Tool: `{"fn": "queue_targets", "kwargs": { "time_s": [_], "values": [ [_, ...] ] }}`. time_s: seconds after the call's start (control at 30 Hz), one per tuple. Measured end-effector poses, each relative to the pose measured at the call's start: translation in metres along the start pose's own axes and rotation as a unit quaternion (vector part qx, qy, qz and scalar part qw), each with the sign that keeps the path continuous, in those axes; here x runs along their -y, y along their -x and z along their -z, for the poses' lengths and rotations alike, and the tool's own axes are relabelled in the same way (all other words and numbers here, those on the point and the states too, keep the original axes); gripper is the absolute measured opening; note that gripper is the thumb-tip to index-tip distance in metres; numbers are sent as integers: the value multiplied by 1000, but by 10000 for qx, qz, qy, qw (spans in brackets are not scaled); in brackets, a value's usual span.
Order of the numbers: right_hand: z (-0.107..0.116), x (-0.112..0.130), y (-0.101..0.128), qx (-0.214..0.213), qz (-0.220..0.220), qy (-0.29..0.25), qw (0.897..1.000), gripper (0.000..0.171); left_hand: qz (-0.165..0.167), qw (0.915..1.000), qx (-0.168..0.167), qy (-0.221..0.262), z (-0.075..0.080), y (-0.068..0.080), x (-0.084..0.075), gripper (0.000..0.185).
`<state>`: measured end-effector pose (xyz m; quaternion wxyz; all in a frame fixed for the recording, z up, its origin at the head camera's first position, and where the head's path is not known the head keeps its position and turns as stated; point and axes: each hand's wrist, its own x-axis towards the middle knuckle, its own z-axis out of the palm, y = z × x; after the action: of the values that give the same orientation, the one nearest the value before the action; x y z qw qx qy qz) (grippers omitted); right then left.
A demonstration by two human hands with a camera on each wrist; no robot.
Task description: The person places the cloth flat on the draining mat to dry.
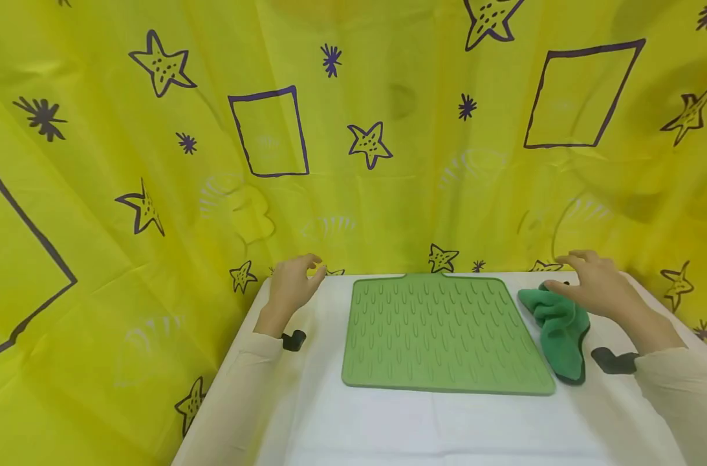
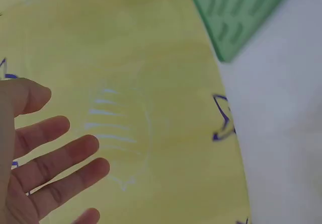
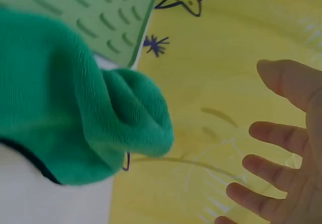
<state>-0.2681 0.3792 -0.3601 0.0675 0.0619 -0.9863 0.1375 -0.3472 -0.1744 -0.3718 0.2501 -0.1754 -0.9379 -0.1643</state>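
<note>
A light green ridged mat (image 1: 440,333) lies flat on the white table, a small tab at its far edge. Just right of it sits a crumpled dark green cloth (image 1: 563,336) with a black edge, which fills the left of the right wrist view as soft folds (image 3: 121,113). My left hand (image 1: 293,281) is over the table's left side, apart from the mat, its fingers relaxed and holding nothing. My right hand (image 1: 600,285) hovers by the far end of the cloth; in the right wrist view its spread fingers (image 3: 274,168) are bare and apart from the cloth.
A yellow curtain (image 1: 400,194) printed with stars and squares hangs behind the table and along its left and right sides. The white tabletop (image 1: 376,424) extends in front of the mat. Dark bands with small mounts (image 1: 293,340) sit at both wrists.
</note>
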Motion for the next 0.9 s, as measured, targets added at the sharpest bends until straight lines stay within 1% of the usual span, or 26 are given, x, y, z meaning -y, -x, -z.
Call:
{"fn": "queue_targets", "kwargs": {
  "time_s": [0.07,0.13,0.2,0.27,0.37,0.43,0.5,0.57,0.7,0.8,0.9],
  "values": [
    [-7,2,3,-294,-6,-328,9990,71,55,9973,-473,554,-4,5,-5,22],
    [-15,1,5,-626,-90,-651,9959,66,235,9910,-815,1037,-11,9,-9,18],
    [-25,-1,8,-920,-212,-943,9911,62,520,9827,-1014,1462,-21,14,-12,16],
    [-36,-4,11,-1133,-363,-1165,9860,60,829,9739,-1060,1826,-32,18,-15,15],
    [-53,-9,16,-1249,-564,-1389,9808,62,1364,9615,-876,2220,-50,25,-20,15],
    [-65,-12,18,-1307,-649,-1465,9784,66,1716,9543,-641,2362,-62,30,-21,15],
    [-74,-14,19,-1278,-783,-1567,9762,71,2035,9468,-407,2459,-73,34,-23,15],
    [-81,-15,20,-1268,-899,-1647,9740,74,2242,9420,-170,2490,-83,38,-24,17],
    [-88,-17,20,-1121,-1148,-1812,9703,78,2423,9350,232,2581,-98,47,-27,21],
    [-94,-18,19,-1072,-1335,-1900,9667,80,2487,9336,425,2544,-104,51,-30,23],
    [-101,-20,19,-1053,-1600,-2044,9600,84,2486,9353,532,2463,-108,50,-31,23]
  ]
}}
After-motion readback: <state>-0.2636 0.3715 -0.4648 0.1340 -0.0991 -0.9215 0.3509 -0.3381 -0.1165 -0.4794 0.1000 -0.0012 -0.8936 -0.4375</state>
